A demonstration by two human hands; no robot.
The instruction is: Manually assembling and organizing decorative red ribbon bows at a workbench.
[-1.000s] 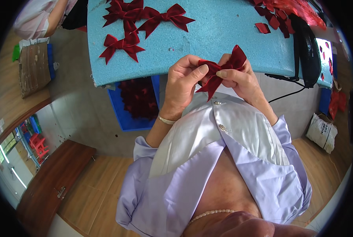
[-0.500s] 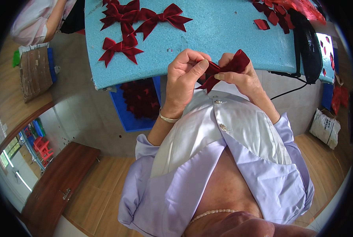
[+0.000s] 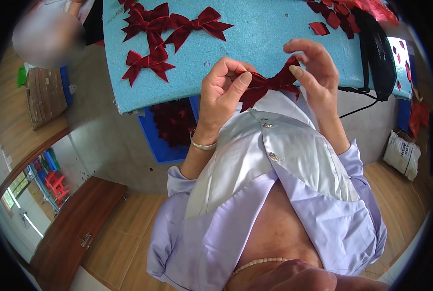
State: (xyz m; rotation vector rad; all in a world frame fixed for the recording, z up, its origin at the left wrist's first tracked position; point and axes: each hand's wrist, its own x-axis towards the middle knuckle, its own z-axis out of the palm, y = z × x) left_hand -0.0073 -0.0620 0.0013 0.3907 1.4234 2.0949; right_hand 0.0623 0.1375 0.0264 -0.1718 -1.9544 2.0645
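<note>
A dark red velvet bow (image 3: 269, 86) is held in front of me, just off the near edge of the blue table. My left hand (image 3: 222, 92) pinches its left loop between thumb and fingers. At the bow's right end, my right hand (image 3: 319, 72) has its fingers spread and curved, with the thumb beside the loop; whether the thumb touches the velvet I cannot tell. Several finished red bows lie at the table's far left, among them a separate bow (image 3: 147, 64) nearer to me and a larger bow (image 3: 197, 26) behind it.
The blue table (image 3: 265, 34) spans the far side. Loose red velvet pieces (image 3: 319, 28) and a black bag-like thing (image 3: 378, 58) lie at its right. Below its left edge stands a blue bin (image 3: 165, 154) of red pieces. A person's blurred form (image 3: 49, 39) is at far left.
My right hand has let go of the bow's right loop and opened, moving right and away. The left hand keeps its pinch, and the bow has spread flatter.
</note>
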